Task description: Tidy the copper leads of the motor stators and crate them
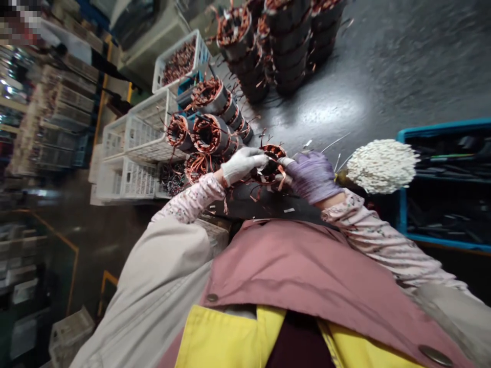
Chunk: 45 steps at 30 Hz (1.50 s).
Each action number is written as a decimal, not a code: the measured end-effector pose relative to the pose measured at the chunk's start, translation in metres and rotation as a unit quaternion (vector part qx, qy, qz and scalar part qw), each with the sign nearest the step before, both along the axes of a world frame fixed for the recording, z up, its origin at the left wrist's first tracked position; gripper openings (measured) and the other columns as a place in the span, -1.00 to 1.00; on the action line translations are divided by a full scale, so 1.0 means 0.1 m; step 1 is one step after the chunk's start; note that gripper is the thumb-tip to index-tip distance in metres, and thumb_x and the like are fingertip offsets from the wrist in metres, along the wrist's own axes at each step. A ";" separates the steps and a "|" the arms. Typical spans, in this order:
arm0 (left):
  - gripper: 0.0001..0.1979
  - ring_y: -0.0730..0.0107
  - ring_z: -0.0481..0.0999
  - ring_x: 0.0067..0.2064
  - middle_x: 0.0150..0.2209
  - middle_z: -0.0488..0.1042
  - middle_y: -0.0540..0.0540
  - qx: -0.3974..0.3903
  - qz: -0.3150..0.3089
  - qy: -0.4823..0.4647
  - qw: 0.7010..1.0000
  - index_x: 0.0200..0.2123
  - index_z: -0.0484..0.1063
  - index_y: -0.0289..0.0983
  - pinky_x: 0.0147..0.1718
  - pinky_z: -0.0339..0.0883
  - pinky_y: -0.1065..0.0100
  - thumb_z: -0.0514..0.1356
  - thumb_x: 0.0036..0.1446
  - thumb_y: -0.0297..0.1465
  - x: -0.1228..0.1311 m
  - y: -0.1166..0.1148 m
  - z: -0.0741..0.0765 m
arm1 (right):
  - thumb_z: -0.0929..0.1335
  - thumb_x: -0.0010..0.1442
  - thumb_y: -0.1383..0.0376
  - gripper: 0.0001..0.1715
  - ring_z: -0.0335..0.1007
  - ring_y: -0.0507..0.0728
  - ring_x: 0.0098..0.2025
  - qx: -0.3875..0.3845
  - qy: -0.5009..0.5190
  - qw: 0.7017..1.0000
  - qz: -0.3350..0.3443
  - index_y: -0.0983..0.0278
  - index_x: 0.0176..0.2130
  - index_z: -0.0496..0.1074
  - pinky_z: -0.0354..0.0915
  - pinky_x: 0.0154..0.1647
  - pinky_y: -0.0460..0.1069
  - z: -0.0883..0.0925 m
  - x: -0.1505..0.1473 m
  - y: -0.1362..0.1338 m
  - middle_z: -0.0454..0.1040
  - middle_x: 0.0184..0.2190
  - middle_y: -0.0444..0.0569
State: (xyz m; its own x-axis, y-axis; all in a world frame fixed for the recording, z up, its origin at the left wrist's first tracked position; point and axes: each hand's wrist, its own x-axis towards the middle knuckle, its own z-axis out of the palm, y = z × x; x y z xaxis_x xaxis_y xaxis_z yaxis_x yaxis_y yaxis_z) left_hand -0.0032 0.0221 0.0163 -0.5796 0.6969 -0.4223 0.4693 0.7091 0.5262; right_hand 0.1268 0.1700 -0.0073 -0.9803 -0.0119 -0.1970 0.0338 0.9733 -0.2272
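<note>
A motor stator (271, 164) with copper windings sits between my two hands, just beyond my chest. My left hand (242, 164), in a white glove, is closed over its left side. My right hand (310, 176), in a purple glove, is closed on its right side, fingertips pinched at the winding. Loose copper wire ends stick out around both hands. Whether something small is pinched in the right fingers is hidden.
Several wound stators (209, 130) are piled left of my hands, with taller stacks (286, 46) farther off. White plastic crates (130, 148) stand on the left. A bundle of white sticks (381, 166) stands at the right beside a blue crate (402, 204). The dark worktop (383, 66) stretches beyond.
</note>
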 end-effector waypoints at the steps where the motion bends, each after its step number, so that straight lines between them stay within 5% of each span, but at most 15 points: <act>1: -0.69 0.37 0.53 -0.33 -0.35 0.57 -0.09 -0.008 -0.001 0.034 0.999 -0.24 0.55 -0.37 -0.25 0.38 0.37 0.08 0.30 -0.29 0.01 -0.05 0.04 | 0.10 0.49 0.17 -0.42 0.36 0.33 0.00 -0.002 0.001 1.000 0.007 0.31 0.27 0.41 -0.01 -0.13 0.09 0.00 0.00 0.00 0.51 -0.02 0.30; 4: -0.62 0.20 0.58 -0.06 -0.04 0.59 -0.18 -0.060 -0.064 0.175 0.981 0.03 0.51 -0.29 -0.07 0.40 0.29 0.19 0.25 -0.20 0.01 -0.14 0.25 | 0.05 0.50 0.19 -0.39 0.37 0.33 0.00 -0.012 0.007 1.000 0.021 0.34 0.27 0.41 0.00 -0.12 0.09 0.00 0.01 0.03 0.51 -0.03 0.32; 7: -0.31 0.11 0.49 0.17 0.24 0.41 -0.23 -0.065 -0.124 0.234 0.962 0.30 0.30 -0.23 0.05 0.40 0.22 0.32 0.15 -0.15 0.01 -0.12 0.46 | 0.06 0.49 0.22 -0.40 0.38 0.30 -0.05 -0.022 0.010 0.999 0.030 0.38 0.27 0.40 0.01 -0.14 0.09 0.02 0.03 0.04 0.53 -0.07 0.33; 9: -0.26 0.07 0.45 0.22 0.27 0.39 -0.26 -0.084 -0.164 0.253 0.950 0.33 0.25 -0.23 0.06 0.40 0.19 0.33 0.14 -0.16 0.05 -0.03 0.50 | 0.11 0.48 0.19 -0.41 0.38 0.31 -0.07 -0.022 0.012 0.999 0.040 0.42 0.27 0.38 0.02 -0.15 0.09 0.04 0.04 0.04 0.53 -0.08 0.34; 13: -0.62 -0.03 0.56 0.06 0.02 0.56 -0.40 -0.199 -0.238 0.255 0.916 0.12 0.49 -0.38 -0.06 0.39 0.11 0.09 0.31 -0.41 0.14 0.29 0.36 | 0.20 0.44 0.12 -0.38 0.40 0.34 -0.05 -0.018 -0.004 0.998 0.059 0.48 0.26 0.37 0.07 -0.14 0.09 0.10 0.04 0.03 0.54 -0.09 0.37; 16: -0.68 -0.01 0.62 -0.10 -0.21 0.62 -0.35 -0.227 -0.265 0.157 0.924 -0.14 0.62 -0.41 -0.13 0.39 0.11 0.05 0.29 -0.50 0.14 0.49 0.29 | 0.13 0.47 0.18 -0.40 0.41 0.34 -0.04 -0.018 -0.023 0.998 0.056 0.48 0.28 0.35 0.07 -0.14 0.09 0.09 0.02 0.02 0.54 -0.08 0.37; 20: -0.73 0.27 0.59 -0.29 -0.39 0.62 -0.08 -0.124 -0.351 -0.111 0.921 -0.37 0.65 -0.24 -0.24 0.42 0.32 0.23 0.24 -0.22 0.12 0.46 0.34 | 0.08 0.45 0.36 -0.42 0.42 0.29 -0.05 -0.032 -0.045 0.998 0.036 0.44 0.33 0.31 0.04 -0.16 0.08 0.03 0.01 0.02 0.54 -0.05 0.34; 22: -0.73 0.33 0.58 -0.31 -0.37 0.62 -0.05 -0.056 -0.326 -0.128 0.935 -0.32 0.65 -0.24 -0.25 0.42 0.37 0.26 0.22 -0.18 0.13 0.33 0.38 | 0.10 0.47 0.31 -0.42 0.42 0.28 -0.05 -0.036 -0.051 0.997 0.041 0.45 0.33 0.30 0.03 -0.19 0.07 0.00 0.01 0.03 0.54 -0.05 0.33; 25: -0.73 0.31 0.59 -0.14 -0.17 0.63 -0.10 0.021 -0.243 -0.013 0.970 -0.09 0.62 -0.24 -0.11 0.41 0.36 0.24 0.24 -0.24 0.11 0.07 0.37 | 0.13 0.49 0.10 -0.34 0.42 0.31 -0.04 -0.024 -0.041 0.998 0.048 0.45 0.36 0.26 0.00 -0.23 0.06 -0.02 0.03 0.04 0.54 -0.05 0.35; 30: -0.69 0.28 0.59 -0.05 0.06 0.53 -0.15 -0.082 -0.273 0.121 0.951 0.05 0.57 -0.14 -0.15 0.39 0.35 0.18 0.28 -0.31 0.19 -0.23 0.18 | 0.14 0.48 -0.01 -0.23 0.43 0.33 -0.01 -0.009 -0.035 0.998 0.047 0.44 0.40 0.18 0.02 -0.23 0.05 -0.01 0.05 0.04 0.52 0.00 0.37; 34: -0.69 0.24 0.58 -0.02 0.10 0.50 -0.19 -0.096 -0.236 0.160 0.954 0.03 0.56 -0.20 -0.15 0.40 0.33 0.20 0.26 -0.30 0.20 -0.32 -0.01 | 0.17 0.47 -0.02 -0.23 0.43 0.32 0.00 -0.015 -0.031 0.998 0.043 0.45 0.40 0.17 0.02 -0.22 0.05 -0.02 0.06 0.04 0.51 0.02 0.38; 40: -0.76 0.36 0.60 -0.19 -0.21 0.60 -0.17 0.012 -0.001 0.084 0.996 -0.06 0.48 -0.42 -0.13 0.45 0.36 0.13 0.30 -0.41 -0.01 -0.45 -0.08 | 0.17 0.47 -0.02 -0.26 0.43 0.29 -0.03 -0.016 -0.016 0.999 0.035 0.40 0.38 0.21 0.01 -0.25 0.05 -0.06 0.07 0.03 0.53 -0.01 0.33; 42: -0.68 0.31 0.61 -0.11 -0.12 0.60 -0.22 0.011 -0.010 0.076 0.997 0.03 0.44 -0.43 -0.07 0.45 0.33 0.16 0.30 -0.36 -0.02 -0.48 0.00 | 0.17 0.47 -0.01 -0.27 0.43 0.28 -0.03 -0.016 -0.018 0.999 0.038 0.42 0.36 0.22 0.02 -0.25 0.04 -0.03 0.07 0.03 0.53 0.00 0.33; 45: -0.43 0.15 0.56 0.10 0.15 0.49 -0.27 -0.061 -0.133 0.124 0.981 0.20 0.39 -0.32 0.03 0.43 0.27 0.33 0.17 -0.23 0.04 -0.42 0.16 | 0.18 0.47 0.01 -0.29 0.45 0.31 -0.02 -0.013 -0.032 0.998 0.046 0.42 0.36 0.24 0.04 -0.24 0.04 0.01 0.06 0.03 0.53 0.01 0.33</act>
